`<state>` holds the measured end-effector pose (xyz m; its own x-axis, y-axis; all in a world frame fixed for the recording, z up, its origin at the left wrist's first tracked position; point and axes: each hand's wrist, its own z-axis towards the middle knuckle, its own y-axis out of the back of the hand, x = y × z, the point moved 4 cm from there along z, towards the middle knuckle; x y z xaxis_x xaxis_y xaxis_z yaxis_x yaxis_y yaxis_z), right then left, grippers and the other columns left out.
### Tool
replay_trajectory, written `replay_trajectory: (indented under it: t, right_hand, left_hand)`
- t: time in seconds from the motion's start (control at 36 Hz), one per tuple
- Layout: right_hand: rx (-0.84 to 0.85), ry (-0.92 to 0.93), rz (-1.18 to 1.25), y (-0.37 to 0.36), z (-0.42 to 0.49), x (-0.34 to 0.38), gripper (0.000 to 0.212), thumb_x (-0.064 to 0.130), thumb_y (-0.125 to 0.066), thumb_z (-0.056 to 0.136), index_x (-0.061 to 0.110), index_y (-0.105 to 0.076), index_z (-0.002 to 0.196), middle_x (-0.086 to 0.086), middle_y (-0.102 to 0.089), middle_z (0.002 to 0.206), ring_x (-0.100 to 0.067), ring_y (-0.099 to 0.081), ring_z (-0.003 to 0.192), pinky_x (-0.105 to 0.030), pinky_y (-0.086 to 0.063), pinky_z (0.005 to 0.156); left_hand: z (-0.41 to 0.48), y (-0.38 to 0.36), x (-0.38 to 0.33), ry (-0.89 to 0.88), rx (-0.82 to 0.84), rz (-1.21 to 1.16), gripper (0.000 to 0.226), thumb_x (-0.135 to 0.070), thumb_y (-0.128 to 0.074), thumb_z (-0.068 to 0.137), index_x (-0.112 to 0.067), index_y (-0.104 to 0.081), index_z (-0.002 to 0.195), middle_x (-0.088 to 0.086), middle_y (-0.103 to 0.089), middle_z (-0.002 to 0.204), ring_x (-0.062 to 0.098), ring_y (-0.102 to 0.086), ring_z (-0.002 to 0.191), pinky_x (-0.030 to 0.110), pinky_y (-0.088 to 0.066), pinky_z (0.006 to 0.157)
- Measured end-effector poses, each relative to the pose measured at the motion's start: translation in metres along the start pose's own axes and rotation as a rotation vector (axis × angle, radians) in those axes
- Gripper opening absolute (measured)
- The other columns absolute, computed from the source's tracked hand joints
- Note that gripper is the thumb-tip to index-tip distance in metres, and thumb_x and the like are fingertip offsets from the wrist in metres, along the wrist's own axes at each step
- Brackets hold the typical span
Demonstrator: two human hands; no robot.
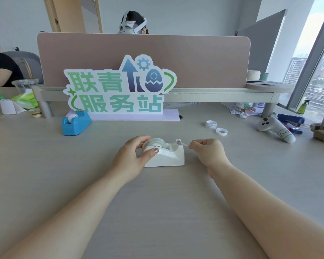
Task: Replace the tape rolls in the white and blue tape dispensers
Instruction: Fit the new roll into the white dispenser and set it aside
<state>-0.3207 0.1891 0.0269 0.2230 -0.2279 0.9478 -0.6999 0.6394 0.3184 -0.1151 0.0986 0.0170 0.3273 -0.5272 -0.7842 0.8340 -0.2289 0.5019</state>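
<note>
- Dispenser, white [165, 157]: stands mid-surface [157, 212], directly ahead of us, cutter end to the right.
- Left hand [131, 156]: we curl its fingers [141, 139] over the tape roll [155, 143] seated in the white dispenser; the thumb lies against the near wall.
- Right hand [209, 149]: its fingers [195, 143] pinch the tape end [185, 144], drawn just past the cutter.
- Blue dispenser [76, 124]: far left, well apart, loaded with a roll, beside the sign [118, 90].
- Two loose tape rings [211, 124]: beyond our right hand.
</note>
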Motion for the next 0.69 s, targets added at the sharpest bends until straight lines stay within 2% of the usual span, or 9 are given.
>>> replay_trajectory:
  t: [0.08, 0.14, 0.19, 0.25, 0.39, 0.47, 0.53, 0.61, 0.69]
  right_hand:
    - [-0.012, -0.007, -0.010, -0.001, 0.000, -0.002, 0.026, 0.022, -0.061, 0.076, -0.004, -0.062, 0.077, -0.004, -0.035, 0.071, -0.020, -0.029, 0.073, -0.030, -0.025, 0.066]
    - [-0.022, -0.006, -0.012, -0.001, 0.000, -0.003, 0.028, 0.023, -0.061, 0.076, -0.005, -0.062, 0.080, -0.003, -0.039, 0.069, -0.020, -0.032, 0.069, -0.031, -0.029, 0.068]
    - [-0.022, -0.011, -0.017, -0.001, -0.002, -0.004, 0.020, 0.023, -0.061, 0.077, 0.006, -0.064, 0.067, 0.001, -0.044, 0.062, -0.020, -0.036, 0.064, -0.031, -0.033, 0.070]
    - [-0.017, 0.005, -0.029, -0.003, -0.002, -0.006, 0.018, 0.023, -0.060, 0.076, 0.018, -0.056, 0.060, 0.004, -0.037, 0.055, -0.020, -0.032, 0.061, -0.030, -0.031, 0.069]
    - [-0.031, 0.048, -0.072, -0.004, 0.000, -0.012, 0.036, 0.023, -0.057, 0.077, 0.022, -0.043, 0.043, 0.012, -0.035, 0.039, -0.018, -0.031, 0.050, -0.031, -0.030, 0.064]
    - [-0.056, 0.097, -0.155, -0.003, -0.001, -0.011, 0.019, 0.025, -0.056, 0.081, 0.024, -0.056, 0.062, 0.011, -0.053, 0.054, -0.019, -0.048, 0.060, -0.037, -0.043, 0.081]
    - [-0.062, 0.122, -0.245, -0.003, -0.005, -0.009, 0.010, 0.027, -0.052, 0.084, 0.027, -0.063, 0.084, 0.008, -0.066, 0.080, -0.020, -0.059, 0.082, -0.038, -0.043, 0.094]
    - [-0.056, 0.203, -0.381, -0.004, -0.010, -0.008, 0.035, 0.034, -0.050, 0.088, 0.030, -0.054, 0.123, 0.005, -0.057, 0.128, -0.019, -0.052, 0.118, -0.037, -0.032, 0.101]
    - [0.000, 0.290, -0.341, -0.005, -0.017, -0.009, 0.048, 0.041, -0.052, 0.089, 0.031, -0.043, 0.135, 0.009, -0.047, 0.141, -0.018, -0.046, 0.127, -0.040, -0.030, 0.108]
  left_hand:
    - [0.000, 0.000, -0.001, 0.000, -0.007, 0.002, 0.034, -0.039, -0.066, 0.082, -0.037, -0.057, 0.115, -0.018, -0.059, 0.119, -0.005, -0.053, 0.109, 0.012, -0.037, 0.085]
    - [0.000, 0.000, -0.001, -0.002, -0.007, 0.008, 0.035, -0.039, -0.065, 0.083, -0.036, -0.056, 0.117, -0.017, -0.059, 0.119, -0.005, -0.053, 0.109, 0.012, -0.036, 0.085]
    - [0.001, -0.001, 0.000, 0.000, -0.006, 0.014, 0.037, -0.040, -0.065, 0.083, -0.035, -0.056, 0.118, -0.018, -0.059, 0.119, -0.005, -0.053, 0.108, 0.011, -0.036, 0.085]
    - [0.001, -0.001, 0.000, 0.000, -0.006, 0.017, 0.039, -0.042, -0.065, 0.082, -0.035, -0.056, 0.119, -0.018, -0.059, 0.120, -0.005, -0.053, 0.109, 0.012, -0.036, 0.085]
    - [0.000, 0.000, 0.001, -0.003, -0.011, 0.015, 0.039, -0.041, -0.065, 0.083, -0.034, -0.055, 0.120, -0.016, -0.059, 0.121, -0.002, -0.054, 0.110, 0.014, -0.037, 0.086]
    - [0.000, -0.001, 0.001, -0.007, -0.010, 0.015, 0.040, -0.040, -0.064, 0.083, -0.034, -0.055, 0.121, -0.016, -0.059, 0.121, -0.002, -0.053, 0.110, 0.013, -0.037, 0.086]
    - [0.000, -0.001, 0.001, -0.006, -0.010, 0.013, 0.040, -0.040, -0.064, 0.083, -0.033, -0.055, 0.121, -0.015, -0.058, 0.122, -0.001, -0.053, 0.111, 0.015, -0.037, 0.087]
    - [0.000, -0.001, 0.002, -0.006, -0.009, 0.007, 0.039, -0.041, -0.064, 0.083, -0.035, -0.055, 0.120, -0.015, -0.058, 0.122, -0.001, -0.053, 0.111, 0.016, -0.038, 0.088]
    - [0.000, -0.002, 0.001, -0.005, -0.014, 0.005, 0.038, -0.040, -0.065, 0.083, -0.034, -0.055, 0.120, -0.015, -0.058, 0.122, -0.001, -0.053, 0.111, 0.018, -0.038, 0.089]
